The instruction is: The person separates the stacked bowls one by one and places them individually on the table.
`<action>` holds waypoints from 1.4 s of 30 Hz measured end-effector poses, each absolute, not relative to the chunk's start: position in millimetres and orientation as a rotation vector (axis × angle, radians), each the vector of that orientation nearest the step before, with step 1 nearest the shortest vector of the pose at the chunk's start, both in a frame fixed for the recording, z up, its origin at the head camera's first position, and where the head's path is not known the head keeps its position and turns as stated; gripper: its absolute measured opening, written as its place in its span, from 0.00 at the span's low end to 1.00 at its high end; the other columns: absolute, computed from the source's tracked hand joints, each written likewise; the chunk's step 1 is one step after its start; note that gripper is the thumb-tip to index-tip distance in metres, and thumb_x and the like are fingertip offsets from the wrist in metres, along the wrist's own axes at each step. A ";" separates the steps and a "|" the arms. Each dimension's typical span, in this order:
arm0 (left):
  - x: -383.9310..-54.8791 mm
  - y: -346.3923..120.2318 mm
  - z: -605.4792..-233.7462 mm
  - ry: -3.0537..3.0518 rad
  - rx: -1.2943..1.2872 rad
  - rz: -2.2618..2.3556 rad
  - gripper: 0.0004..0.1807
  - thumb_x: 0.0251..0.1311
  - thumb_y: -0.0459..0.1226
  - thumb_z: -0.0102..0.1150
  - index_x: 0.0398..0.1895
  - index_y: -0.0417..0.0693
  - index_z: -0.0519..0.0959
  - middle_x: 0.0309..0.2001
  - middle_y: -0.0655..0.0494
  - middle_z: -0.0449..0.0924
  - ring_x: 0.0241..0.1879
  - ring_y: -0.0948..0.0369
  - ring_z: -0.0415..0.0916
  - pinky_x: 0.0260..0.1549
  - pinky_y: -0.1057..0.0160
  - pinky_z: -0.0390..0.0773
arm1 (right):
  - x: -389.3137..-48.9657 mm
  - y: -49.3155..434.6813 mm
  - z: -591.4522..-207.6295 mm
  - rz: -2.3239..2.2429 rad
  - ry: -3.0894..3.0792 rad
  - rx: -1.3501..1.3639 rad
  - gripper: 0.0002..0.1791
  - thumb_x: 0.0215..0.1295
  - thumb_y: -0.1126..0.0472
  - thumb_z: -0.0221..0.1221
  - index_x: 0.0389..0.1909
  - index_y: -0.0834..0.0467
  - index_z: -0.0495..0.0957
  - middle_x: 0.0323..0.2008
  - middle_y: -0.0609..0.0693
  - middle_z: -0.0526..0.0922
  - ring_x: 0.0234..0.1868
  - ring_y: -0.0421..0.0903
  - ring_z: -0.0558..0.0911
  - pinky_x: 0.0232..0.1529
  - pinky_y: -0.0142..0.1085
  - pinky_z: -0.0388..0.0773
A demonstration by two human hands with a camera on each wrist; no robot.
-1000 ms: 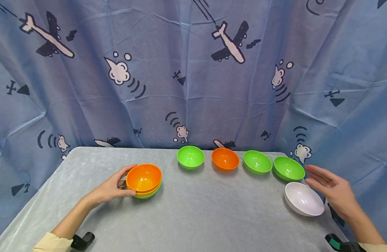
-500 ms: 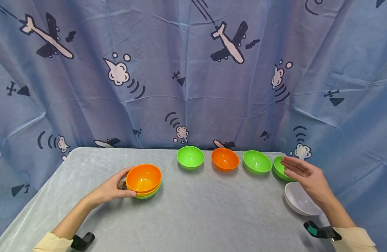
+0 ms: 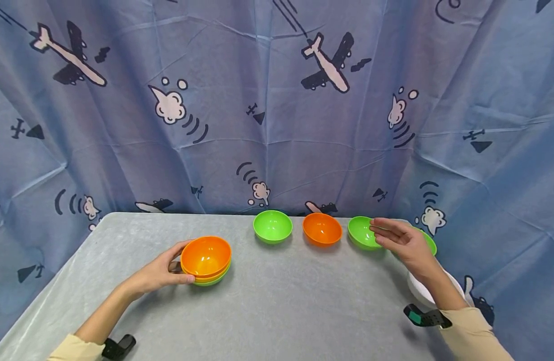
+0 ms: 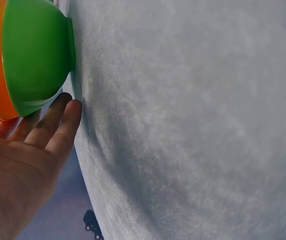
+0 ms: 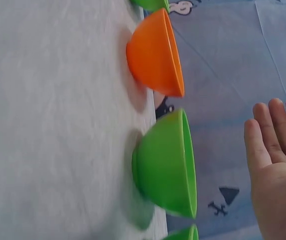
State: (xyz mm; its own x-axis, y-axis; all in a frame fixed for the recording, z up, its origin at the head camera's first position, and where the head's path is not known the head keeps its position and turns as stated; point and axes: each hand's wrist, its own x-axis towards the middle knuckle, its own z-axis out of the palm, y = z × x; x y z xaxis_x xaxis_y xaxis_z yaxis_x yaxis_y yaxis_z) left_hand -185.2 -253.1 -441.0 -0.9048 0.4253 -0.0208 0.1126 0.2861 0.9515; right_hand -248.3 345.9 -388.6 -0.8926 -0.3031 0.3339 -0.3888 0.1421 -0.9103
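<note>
Yellow sleeves (image 3: 75,350) at the near edge, a black device on each wrist: left device (image 3: 119,347), right device (image 3: 423,317). Grey-white desk (image 3: 281,311) under everything.

Left hand (image 3: 161,271) holds the left side of a bowl stack (image 3: 206,255), thumb at the near rim, other fingers spread around the side. Stack sits upright on the left part of the desk: orange bowl on top, green at the bottom, another orange layer between.

White bowl (image 3: 418,290) at the right edge, partly hidden by the right arm. Right hand (image 3: 405,245) hovers above the bowls there; fingers straight, close together in the head view, holding nothing. Right wrist view shows it apart from the bowls.

Far row, right to left, all upright: green bowl (image 3: 429,242), mostly behind the right hand; second green bowl (image 3: 360,234), right rim covered by fingertips; orange bowl (image 3: 322,229); third green bowl (image 3: 272,227). Behind: blue curtain (image 3: 277,100), planes and clouds printed on it.
</note>
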 end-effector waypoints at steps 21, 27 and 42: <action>-184.5 -251.8 -441.6 2.289 0.501 1.653 0.50 0.62 0.36 0.71 0.79 0.39 0.49 0.75 0.33 0.53 0.65 0.38 0.68 0.60 0.47 0.72 | -270.8 261.1 -399.0 2.093 -2.241 0.914 0.25 0.68 0.75 0.62 0.65 0.74 0.70 0.63 0.72 0.73 0.61 0.63 0.76 0.57 0.41 0.76; -183.8 -251.5 -441.1 2.293 0.498 1.646 0.49 0.63 0.37 0.71 0.80 0.39 0.49 0.75 0.33 0.52 0.64 0.39 0.69 0.59 0.48 0.73 | -272.3 236.7 -402.2 2.116 -2.278 0.904 0.26 0.67 0.73 0.64 0.65 0.72 0.72 0.62 0.71 0.73 0.61 0.69 0.74 0.56 0.41 0.77; -184.2 -253.6 -442.8 2.287 0.489 1.650 0.50 0.63 0.37 0.71 0.80 0.40 0.49 0.75 0.33 0.51 0.65 0.39 0.69 0.59 0.47 0.73 | -274.7 178.5 -414.0 2.268 -2.235 1.073 0.28 0.68 0.72 0.64 0.67 0.73 0.69 0.63 0.76 0.68 0.64 0.74 0.68 0.57 0.42 0.77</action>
